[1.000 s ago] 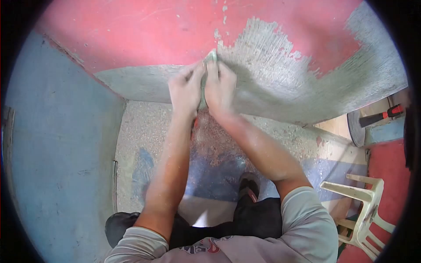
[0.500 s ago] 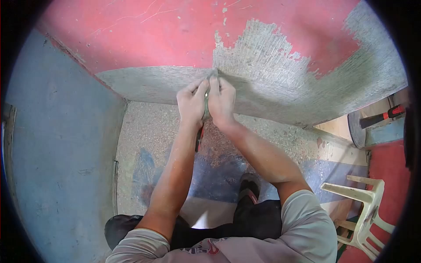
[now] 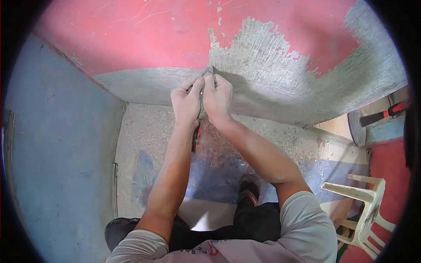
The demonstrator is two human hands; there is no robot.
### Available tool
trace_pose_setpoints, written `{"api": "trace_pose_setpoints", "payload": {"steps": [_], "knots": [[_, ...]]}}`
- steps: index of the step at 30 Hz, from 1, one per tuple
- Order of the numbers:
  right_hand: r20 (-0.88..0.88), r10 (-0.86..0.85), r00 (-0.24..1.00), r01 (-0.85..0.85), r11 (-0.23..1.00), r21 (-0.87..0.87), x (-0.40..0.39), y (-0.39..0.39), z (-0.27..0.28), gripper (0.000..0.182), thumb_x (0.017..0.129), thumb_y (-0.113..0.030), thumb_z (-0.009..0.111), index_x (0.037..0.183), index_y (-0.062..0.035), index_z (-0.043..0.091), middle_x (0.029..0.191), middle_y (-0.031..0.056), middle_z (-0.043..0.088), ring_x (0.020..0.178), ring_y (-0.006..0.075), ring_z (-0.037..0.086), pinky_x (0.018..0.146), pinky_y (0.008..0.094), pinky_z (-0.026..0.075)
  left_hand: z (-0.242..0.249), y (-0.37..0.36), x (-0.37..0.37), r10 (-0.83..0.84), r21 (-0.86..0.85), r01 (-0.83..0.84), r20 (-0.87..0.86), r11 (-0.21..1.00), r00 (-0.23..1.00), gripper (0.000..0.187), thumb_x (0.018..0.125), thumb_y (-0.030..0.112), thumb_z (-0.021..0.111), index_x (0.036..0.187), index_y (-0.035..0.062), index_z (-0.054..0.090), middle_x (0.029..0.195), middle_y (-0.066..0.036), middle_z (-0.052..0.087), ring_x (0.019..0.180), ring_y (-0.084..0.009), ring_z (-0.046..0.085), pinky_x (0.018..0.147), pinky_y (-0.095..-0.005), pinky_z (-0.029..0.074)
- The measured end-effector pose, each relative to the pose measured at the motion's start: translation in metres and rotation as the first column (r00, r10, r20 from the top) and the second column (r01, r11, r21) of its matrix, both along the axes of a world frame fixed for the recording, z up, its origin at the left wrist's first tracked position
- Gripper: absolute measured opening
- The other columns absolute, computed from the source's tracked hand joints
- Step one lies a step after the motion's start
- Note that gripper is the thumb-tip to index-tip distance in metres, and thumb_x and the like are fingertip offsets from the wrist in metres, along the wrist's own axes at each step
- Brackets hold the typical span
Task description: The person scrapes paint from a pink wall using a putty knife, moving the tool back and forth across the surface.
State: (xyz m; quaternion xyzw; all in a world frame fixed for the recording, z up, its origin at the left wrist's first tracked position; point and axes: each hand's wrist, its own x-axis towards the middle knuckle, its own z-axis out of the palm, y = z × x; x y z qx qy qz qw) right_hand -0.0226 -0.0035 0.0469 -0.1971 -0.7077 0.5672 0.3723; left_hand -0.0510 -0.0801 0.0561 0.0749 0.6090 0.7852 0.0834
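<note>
At the far side of the scene, on the lower part of a wall with pink paint above and a rough grey surface (image 3: 272, 81) below: a flat, narrow, grey-green tool (image 3: 210, 69), pressed tip upward between both hands. Located with its tip at or just beside the lower edge of the pink paint (image 3: 131, 44); exact contact too small to confirm. Near the left wrist, a black-and-red handle (image 3: 197, 139), probably of the same tool; join hidden by the left hand (image 3: 186, 101).

For sound handling, in judgement: hold the tip low against the surface, share the pressure evenly between both hands, and take short, straight strokes. Avoid digging in a corner, and set the fingertips well back from the leading edge, given the likely risk of a slip on dusty skin.

Fingers of the left hand: curled inward and closed on the tool from the left, with thumb and forefinger close to the tip. Fingers of the right hand (image 3: 218, 98): bent and closed on the tool from the right, almost meeting the left ones. Not open on either side; grip strength impossible to tell.

Below the hands, a pale, debris-strewn floor (image 3: 149, 120). To the left, a blue-grey wall (image 3: 66, 131). To the right, a cream plastic chair (image 3: 366, 206), plus another black-and-red-handled tool (image 3: 397, 108) beside a grey disc (image 3: 356, 128).
</note>
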Motion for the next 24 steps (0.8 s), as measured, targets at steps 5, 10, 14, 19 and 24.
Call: {"api": "trace_pose_setpoints", "payload": {"steps": [5,10,14,19,24], "knots": [[-0.176,0.041,0.984,-0.025,0.995,0.095,-0.012,0.005,0.081,0.033,0.103,-0.021,0.053,0.085,0.0055,0.061,0.075,0.0266,0.061,0.066,0.0360,0.058,0.066,0.0465,0.046,0.074,0.003,-0.012,0.042,0.012,-0.040,-0.306,0.999,0.951,0.026,0.097,0.008,0.066,0.117,-0.0081,0.073,0.104,-0.011,0.076,0.095,-0.0133,0.067,0.086,-0.0264,0.053],[-0.114,0.008,0.993,0.003,0.995,0.096,-0.004,0.004,0.039,0.033,0.103,-0.021,0.053,0.086,0.0053,0.062,0.073,0.0258,0.060,0.064,0.0346,0.055,0.066,0.0454,0.046,0.023,0.001,-0.018,0.027,-0.082,-0.050,-0.258,0.995,0.966,0.027,0.097,0.010,0.067,0.116,-0.0081,0.074,0.104,-0.012,0.077,0.098,-0.0138,0.067,0.089,-0.0276,0.053],[-0.074,0.015,0.997,-0.013,1.000,0.022,0.014,0.014,0.012,0.035,0.103,-0.022,0.054,0.084,0.0060,0.063,0.071,0.0229,0.060,0.063,0.0248,0.054,0.065,0.0434,0.046,0.006,0.013,0.010,0.005,-0.042,-0.012,-0.144,0.999,0.990,0.028,0.097,0.011,0.068,0.117,-0.0073,0.074,0.104,-0.011,0.077,0.097,-0.0126,0.067,0.089,-0.0270,0.052],[-0.165,0.068,0.984,-0.081,0.994,-0.073,-0.001,0.020,0.086,0.028,0.103,-0.016,0.057,0.087,0.0060,0.063,0.071,0.0015,0.052,0.073,0.0083,0.045,0.064,0.0323,0.042,0.094,0.015,-0.002,-0.087,0.125,0.105,-0.145,0.987,0.986,0.030,0.096,0.013,0.068,0.118,-0.0065,0.073,0.104,-0.009,0.077,0.096,-0.0111,0.067,0.088,-0.0270,0.053],[-0.061,0.035,0.998,-0.038,0.998,-0.046,0.010,0.017,0.017,0.030,0.104,-0.018,0.056,0.086,0.0053,0.063,0.071,0.0004,0.052,0.073,0.0076,0.044,0.062,0.0317,0.040,0.026,0.009,0.008,-0.014,-0.118,-0.013,-0.224,0.993,0.974,0.030,0.098,0.010,0.067,0.122,-0.0062,0.072,0.105,-0.010,0.076,0.095,-0.0130,0.067,0.087,-0.0283,0.054]]}}
